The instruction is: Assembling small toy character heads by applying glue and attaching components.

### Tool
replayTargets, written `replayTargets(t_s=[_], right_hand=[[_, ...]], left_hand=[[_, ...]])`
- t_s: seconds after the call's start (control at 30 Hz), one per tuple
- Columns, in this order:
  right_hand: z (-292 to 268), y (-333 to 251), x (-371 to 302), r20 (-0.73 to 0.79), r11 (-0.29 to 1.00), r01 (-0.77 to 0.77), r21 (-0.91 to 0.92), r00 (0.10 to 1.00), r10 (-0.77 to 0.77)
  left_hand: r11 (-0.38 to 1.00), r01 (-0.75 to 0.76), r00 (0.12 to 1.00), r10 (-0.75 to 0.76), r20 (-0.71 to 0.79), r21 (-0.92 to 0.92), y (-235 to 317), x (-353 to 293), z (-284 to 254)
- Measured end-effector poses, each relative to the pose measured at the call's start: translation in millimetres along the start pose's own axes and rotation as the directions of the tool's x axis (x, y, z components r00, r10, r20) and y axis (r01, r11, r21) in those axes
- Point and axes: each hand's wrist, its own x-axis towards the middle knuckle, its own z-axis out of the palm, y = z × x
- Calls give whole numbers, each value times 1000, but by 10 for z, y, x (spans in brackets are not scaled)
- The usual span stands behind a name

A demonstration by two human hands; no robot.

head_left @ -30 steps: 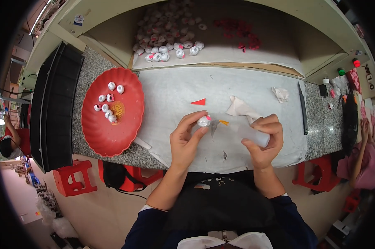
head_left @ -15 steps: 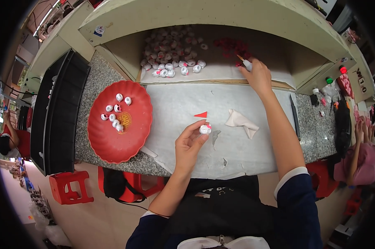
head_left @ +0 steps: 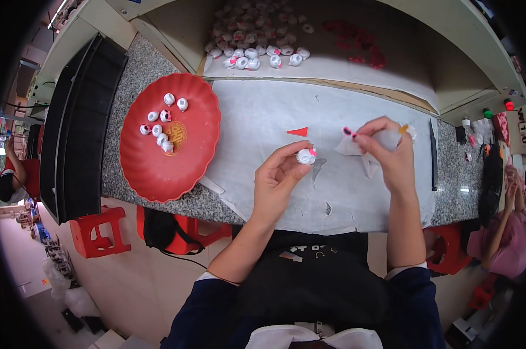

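My left hand [head_left: 276,177] is closed, pinching a small white figurine head [head_left: 306,156] with a pink patch at its upper right. To its right, my right hand [head_left: 390,152] holds a tiny pink sunglasses-shaped piece [head_left: 348,132] with dark lenses between thumb and forefinger. A white applicator bottle [head_left: 411,132] with an orange tip is also tucked in that hand, mostly hidden by the fingers. Beneath the right hand lies a crumpled white cloth [head_left: 372,167], partly covered. A red triangular scrap [head_left: 298,132] rests on the white sheet [head_left: 257,116] just beyond my left hand.
A red scalloped tray [head_left: 152,180] with several white heads stands at the left, beside a black bin [head_left: 80,134]. On the shelf at the back are a heap of white heads [head_left: 251,52] and a pile of pink pieces [head_left: 362,43]. A dark slender tool [head_left: 433,154] lies at the right.
My right hand has come back from the pink pile toward my left hand, now with a pink piece pinched in it. The view has shifted, while my left hand keeps its hold on the head.
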Motion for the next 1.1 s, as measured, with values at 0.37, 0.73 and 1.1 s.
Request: replayTargets(t_s=[0.37, 0.73, 1.1], right_hand=[[283, 117, -307, 167, 974, -93, 206, 984, 58], [319, 226, -325, 122, 993, -19, 113, 992, 5], [363, 231, -385, 192, 950, -96, 296, 981, 39]], left_hand=[[953, -183, 979, 154, 132, 243, -81, -14, 14], [991, -115, 985, 104, 138, 71, -23, -8, 32], [991, 59, 981, -35, 192, -121, -32, -62, -38]])
